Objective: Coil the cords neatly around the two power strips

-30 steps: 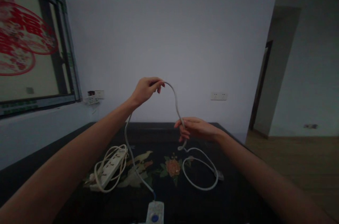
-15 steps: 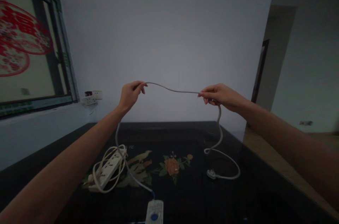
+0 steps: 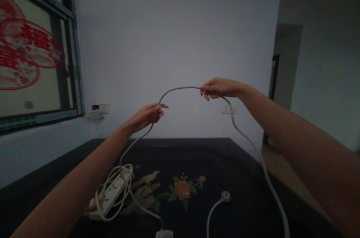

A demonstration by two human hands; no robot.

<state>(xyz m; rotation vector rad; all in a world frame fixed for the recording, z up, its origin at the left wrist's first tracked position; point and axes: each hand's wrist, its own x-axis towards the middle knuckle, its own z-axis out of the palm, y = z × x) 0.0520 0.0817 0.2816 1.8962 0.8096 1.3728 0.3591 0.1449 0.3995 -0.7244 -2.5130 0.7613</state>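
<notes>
A long grey cable arches in the air between my two hands above a dark table. My left hand pinches the cable at chest height, left of centre. Higher and further right, my right hand is closed on the same cable. From the left hand the cable drops to a white box at the near table edge. From the right hand it falls down to the right, loops back and ends in a white plug lying on the table.
A white power strip wrapped in its own cord lies on the table's left side. A flower pattern decorates the tabletop. Wall sockets sit on the far wall, a window at left, a doorway at right.
My right hand has moved left and a little up along the cable; my left hand has dropped lower. The straight span now arches, and the plug end has slid nearer on the table.
</notes>
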